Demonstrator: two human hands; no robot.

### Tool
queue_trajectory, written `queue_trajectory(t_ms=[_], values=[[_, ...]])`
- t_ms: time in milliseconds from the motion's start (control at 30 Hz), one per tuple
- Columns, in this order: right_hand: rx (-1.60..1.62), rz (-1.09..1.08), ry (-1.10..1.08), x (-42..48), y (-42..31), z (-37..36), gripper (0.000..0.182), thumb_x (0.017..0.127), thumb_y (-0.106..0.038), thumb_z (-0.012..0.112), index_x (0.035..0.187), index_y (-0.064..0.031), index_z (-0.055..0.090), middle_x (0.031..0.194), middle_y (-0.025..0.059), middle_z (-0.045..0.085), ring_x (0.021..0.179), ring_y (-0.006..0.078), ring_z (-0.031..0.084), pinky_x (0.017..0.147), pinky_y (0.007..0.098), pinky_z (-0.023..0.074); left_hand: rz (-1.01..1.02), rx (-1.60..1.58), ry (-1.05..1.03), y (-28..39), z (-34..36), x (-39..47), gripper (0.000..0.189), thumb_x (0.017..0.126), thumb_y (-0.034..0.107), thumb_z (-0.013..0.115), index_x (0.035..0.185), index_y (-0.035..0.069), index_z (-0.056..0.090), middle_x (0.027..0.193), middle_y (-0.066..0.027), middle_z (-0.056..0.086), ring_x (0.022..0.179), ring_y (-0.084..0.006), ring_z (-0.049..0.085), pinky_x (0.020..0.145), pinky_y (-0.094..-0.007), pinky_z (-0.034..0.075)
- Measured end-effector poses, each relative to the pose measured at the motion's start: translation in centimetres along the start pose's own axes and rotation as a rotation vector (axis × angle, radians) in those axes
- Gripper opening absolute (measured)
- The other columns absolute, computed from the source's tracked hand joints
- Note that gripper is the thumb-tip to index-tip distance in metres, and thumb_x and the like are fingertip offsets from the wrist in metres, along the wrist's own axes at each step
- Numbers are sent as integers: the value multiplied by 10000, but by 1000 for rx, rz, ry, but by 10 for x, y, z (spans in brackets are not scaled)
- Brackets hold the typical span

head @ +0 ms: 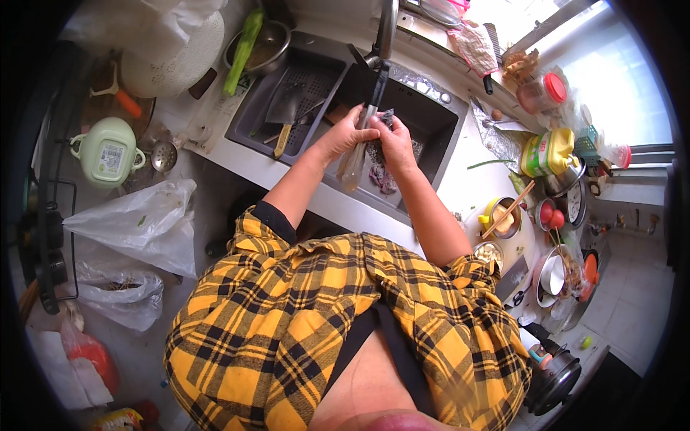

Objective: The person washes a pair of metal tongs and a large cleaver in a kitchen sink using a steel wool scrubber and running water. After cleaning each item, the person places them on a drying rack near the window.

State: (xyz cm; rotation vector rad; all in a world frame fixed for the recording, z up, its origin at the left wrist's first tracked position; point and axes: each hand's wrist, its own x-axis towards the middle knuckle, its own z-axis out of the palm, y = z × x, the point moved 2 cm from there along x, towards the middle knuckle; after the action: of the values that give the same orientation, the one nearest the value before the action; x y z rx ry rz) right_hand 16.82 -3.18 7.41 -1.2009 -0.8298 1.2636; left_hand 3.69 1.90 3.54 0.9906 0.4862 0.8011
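Over the right basin of the dark double sink (455,126), my left hand (345,134) closes around a long slim object (371,112) below the faucet (385,32). Its upper part is dark; its lower part looks pale and see-through, and whether this is a utensil or running water is unclear. Beside it, my right hand (398,143) grips a dark grey crumpled scrubber or cloth (387,116), partly hidden by the fingers. A purplish, wet-looking clump (381,179) lies in the basin beneath. A cleaver (285,105) with a yellowish handle rests in the left basin.
A metal bowl (269,47) with a long green vegetable (245,51) across it stands behind the sink's left end. On the right counter are a yellow oil jug (547,152), a yellow-handled pot (504,218) with chopsticks, and several bowls. A pale green lidded dish (110,151) lies left.
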Motion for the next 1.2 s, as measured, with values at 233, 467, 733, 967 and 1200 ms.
queue_trajectory(t_ms=[233,467,733,967,1200], values=[[261,33,245,8,-15,-7,466,1065,-416,419,977,-11,633,893,70,668,746,152,636,715,291,522,-136,25,78,-4,3,-17,946,681,11,857,1470,13,335,1270,-88,551,1166,-195,552,1029,-319,453],[-234,36,21,19,11,-17,297,933,-216,659,1078,43,640,905,79,680,783,131,620,704,294,508,-88,260,98,7,9,-21,935,628,-4,812,1450,10,365,1245,-95,560,1141,-205,561,1000,-330,466],[-240,-1,30,19,4,-18,223,873,-102,638,1042,42,632,872,61,670,752,130,631,680,285,517,-79,432,106,17,23,-18,938,612,-4,783,1449,-11,359,1219,-108,575,1121,-193,565,985,-314,466],[-205,52,137,20,17,-26,216,823,-77,610,1004,34,646,846,59,656,732,138,622,669,279,512,-7,702,139,11,24,-15,965,596,23,787,1465,8,367,1254,-132,581,1146,-244,577,1016,-330,448],[29,-14,272,20,9,-58,174,860,-111,601,966,6,673,826,18,638,720,115,586,676,274,484,-118,481,127,16,23,-21,947,615,-7,746,1479,10,358,1226,-120,605,1109,-216,598,985,-326,471]])
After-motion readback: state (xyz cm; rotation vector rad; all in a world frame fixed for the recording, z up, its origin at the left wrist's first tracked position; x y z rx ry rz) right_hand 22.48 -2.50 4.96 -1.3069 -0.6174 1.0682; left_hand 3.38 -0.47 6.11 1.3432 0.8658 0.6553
